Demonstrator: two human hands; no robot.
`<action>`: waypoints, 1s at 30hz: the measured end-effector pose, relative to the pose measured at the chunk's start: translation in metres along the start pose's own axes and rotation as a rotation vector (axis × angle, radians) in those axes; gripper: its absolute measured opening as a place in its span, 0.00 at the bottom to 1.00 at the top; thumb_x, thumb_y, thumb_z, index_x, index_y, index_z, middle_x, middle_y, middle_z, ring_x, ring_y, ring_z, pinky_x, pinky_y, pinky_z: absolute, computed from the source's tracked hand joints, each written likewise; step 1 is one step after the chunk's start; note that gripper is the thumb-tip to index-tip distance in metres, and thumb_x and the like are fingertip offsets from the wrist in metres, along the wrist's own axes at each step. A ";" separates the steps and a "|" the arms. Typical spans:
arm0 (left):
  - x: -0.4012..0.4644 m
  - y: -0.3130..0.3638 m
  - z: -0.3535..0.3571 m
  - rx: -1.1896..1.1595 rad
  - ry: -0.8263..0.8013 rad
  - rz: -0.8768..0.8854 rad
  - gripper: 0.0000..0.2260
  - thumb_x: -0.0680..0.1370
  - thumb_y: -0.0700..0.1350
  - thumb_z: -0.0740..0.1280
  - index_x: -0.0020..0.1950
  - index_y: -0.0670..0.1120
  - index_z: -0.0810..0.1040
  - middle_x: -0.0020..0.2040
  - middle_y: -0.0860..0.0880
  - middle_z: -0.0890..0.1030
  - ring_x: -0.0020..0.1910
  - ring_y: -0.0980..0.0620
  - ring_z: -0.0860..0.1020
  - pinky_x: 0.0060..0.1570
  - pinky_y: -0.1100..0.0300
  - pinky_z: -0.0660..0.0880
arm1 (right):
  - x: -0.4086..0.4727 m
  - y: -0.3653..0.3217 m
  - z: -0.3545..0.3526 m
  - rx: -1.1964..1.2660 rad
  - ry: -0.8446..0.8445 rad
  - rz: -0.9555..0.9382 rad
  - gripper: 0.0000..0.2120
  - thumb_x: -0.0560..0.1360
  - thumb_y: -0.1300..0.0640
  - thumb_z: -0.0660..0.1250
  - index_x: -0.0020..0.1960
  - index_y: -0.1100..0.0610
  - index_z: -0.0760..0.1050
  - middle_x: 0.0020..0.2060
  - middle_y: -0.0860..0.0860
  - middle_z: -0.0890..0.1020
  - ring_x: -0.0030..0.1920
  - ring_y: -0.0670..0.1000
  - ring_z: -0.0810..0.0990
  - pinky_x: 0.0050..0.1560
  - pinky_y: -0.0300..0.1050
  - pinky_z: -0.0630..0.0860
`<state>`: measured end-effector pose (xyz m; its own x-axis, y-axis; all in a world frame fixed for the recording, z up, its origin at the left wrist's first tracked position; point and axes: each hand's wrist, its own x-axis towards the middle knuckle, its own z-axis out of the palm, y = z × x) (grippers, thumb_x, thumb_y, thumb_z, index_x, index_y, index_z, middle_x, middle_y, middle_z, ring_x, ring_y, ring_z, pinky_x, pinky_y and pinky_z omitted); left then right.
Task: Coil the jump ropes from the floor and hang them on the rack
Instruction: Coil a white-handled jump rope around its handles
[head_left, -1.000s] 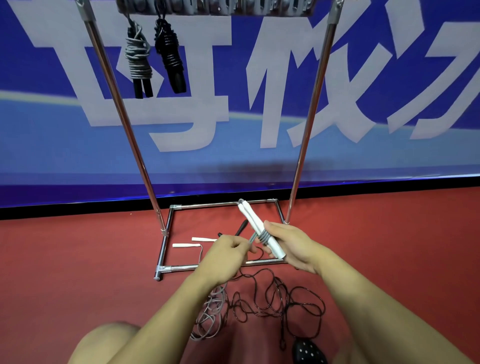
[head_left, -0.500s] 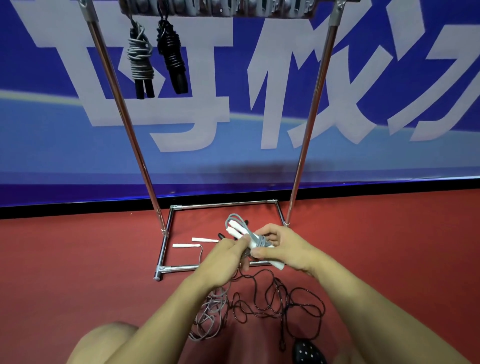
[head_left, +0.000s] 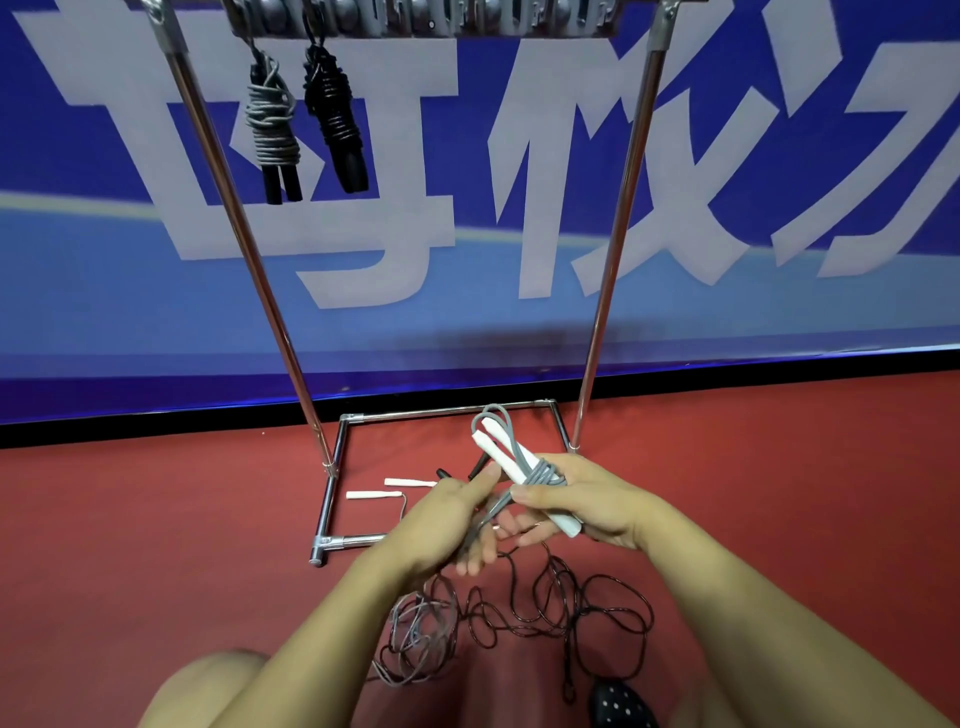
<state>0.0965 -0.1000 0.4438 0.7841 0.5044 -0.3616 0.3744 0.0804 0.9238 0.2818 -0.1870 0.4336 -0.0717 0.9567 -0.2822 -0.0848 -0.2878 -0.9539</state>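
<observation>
Red floor (head_left: 156, 519), rack (head_left: 613, 249): two coiled ropes (head_left: 272, 130) hung, my right hand (head_left: 587, 501) clasping white-handled rope (head_left: 519, 462), left hand (head_left: 447, 519) pinching its cord, two loose.

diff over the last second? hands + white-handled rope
The right hand keeps its grip on the white-handled rope, handles tilted up-left as at the start after dipping flatter midway. The left hand pulled the grey cord end back toward the person and now holds it more loosely. Unchanged: two coiled ropes on the rack, loose ropes on the floor.
</observation>
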 end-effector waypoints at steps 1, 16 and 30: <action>0.000 -0.001 -0.002 -0.001 -0.012 -0.044 0.30 0.84 0.62 0.53 0.41 0.41 0.81 0.27 0.42 0.77 0.21 0.49 0.72 0.21 0.62 0.66 | 0.000 0.000 0.000 -0.004 0.004 0.001 0.13 0.81 0.61 0.69 0.65 0.60 0.75 0.52 0.59 0.85 0.54 0.64 0.85 0.51 0.53 0.85; 0.007 -0.010 -0.007 -0.045 0.099 -0.024 0.17 0.85 0.48 0.63 0.45 0.39 0.83 0.29 0.47 0.77 0.22 0.55 0.66 0.25 0.65 0.63 | 0.005 0.002 -0.009 0.245 0.078 0.054 0.25 0.81 0.42 0.61 0.64 0.63 0.77 0.40 0.54 0.77 0.32 0.48 0.68 0.31 0.40 0.65; 0.009 -0.009 0.000 0.086 0.196 0.052 0.21 0.86 0.52 0.56 0.50 0.41 0.84 0.30 0.50 0.76 0.30 0.53 0.66 0.36 0.58 0.64 | 0.018 0.019 -0.010 -0.069 0.240 -0.015 0.16 0.84 0.50 0.62 0.67 0.55 0.78 0.44 0.50 0.81 0.43 0.45 0.77 0.49 0.40 0.76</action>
<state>0.1007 -0.0965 0.4324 0.6957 0.6638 -0.2745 0.3833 -0.0199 0.9234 0.2891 -0.1752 0.4090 0.1679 0.9462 -0.2766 -0.0151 -0.2781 -0.9604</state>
